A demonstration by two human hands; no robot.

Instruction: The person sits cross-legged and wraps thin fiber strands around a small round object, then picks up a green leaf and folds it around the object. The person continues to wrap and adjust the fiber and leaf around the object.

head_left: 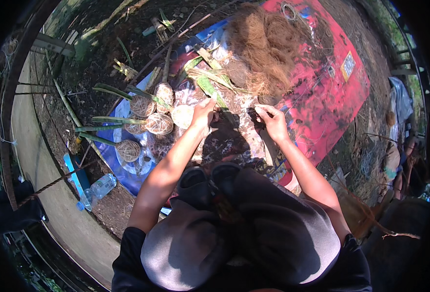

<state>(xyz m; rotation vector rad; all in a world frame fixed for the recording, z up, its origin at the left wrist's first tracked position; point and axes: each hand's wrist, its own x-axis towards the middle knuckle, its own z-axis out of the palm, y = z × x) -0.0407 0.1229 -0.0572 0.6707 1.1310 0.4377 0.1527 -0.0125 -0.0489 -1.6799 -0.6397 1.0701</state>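
Note:
Both hands are held over a printed plastic sheet, a short way apart. My left hand [204,112] has thumb and fingers drawn together at the lower end of a green striped leaf [207,86]; whether it grips the leaf cannot be made out. Thumb and fingertips of my right hand [271,118] come close together, and anything thin between them is too small to tell. Left of my left hand lie several fibre balls bound with string, such as this ball [159,123] with a leaf cutting [118,120] standing out of it. A pale round ball [183,116] lies right beside my left wrist.
A heap of brown coconut fibre [262,43] covers the sheet's far part, near a coil of string [289,11]. More cut leaves [215,75] lie before it. A plastic bottle [103,185] and a blue object [77,173] lie at left. The red sheet [341,87] extends right.

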